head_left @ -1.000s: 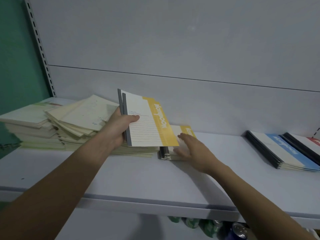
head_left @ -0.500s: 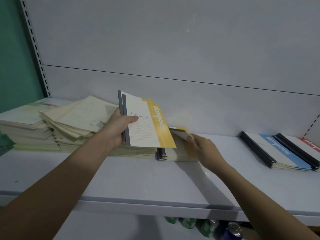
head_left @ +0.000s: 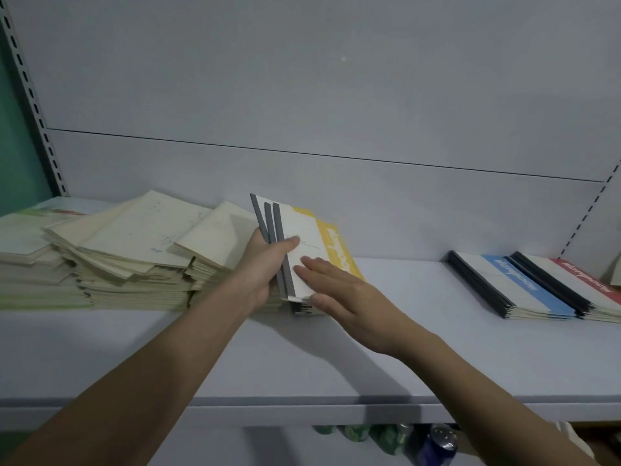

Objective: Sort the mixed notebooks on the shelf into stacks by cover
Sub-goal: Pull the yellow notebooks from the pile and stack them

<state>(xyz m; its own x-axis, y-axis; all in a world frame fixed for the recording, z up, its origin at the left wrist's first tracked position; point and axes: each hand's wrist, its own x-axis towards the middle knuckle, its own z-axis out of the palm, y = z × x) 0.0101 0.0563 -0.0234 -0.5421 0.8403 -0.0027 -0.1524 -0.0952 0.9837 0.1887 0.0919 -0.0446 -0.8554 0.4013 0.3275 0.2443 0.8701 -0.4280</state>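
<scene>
The blue-banded notebook (head_left: pixel 517 280) and red-banded notebook (head_left: pixel 586 279) apparently read "Notebook", seen upside down.

My white shelf (head_left: pixel 336 364): cream notebook piles (head_left: pixel 134 264) far left, blue-banded stack (head_left: pixel 517 287) and red-banded stack (head_left: pixel 584 280) far right.

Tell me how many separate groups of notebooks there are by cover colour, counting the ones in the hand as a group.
Yellow-banded: 1, the yellow-banded notebooks gripped by the left hand, with the right hand flat against them
Blue-banded: 1, the blue-banded stack
Red-banded: 1, the red-banded stack
Cream, unsorted: 1, the cream pile
Total: 4
</scene>
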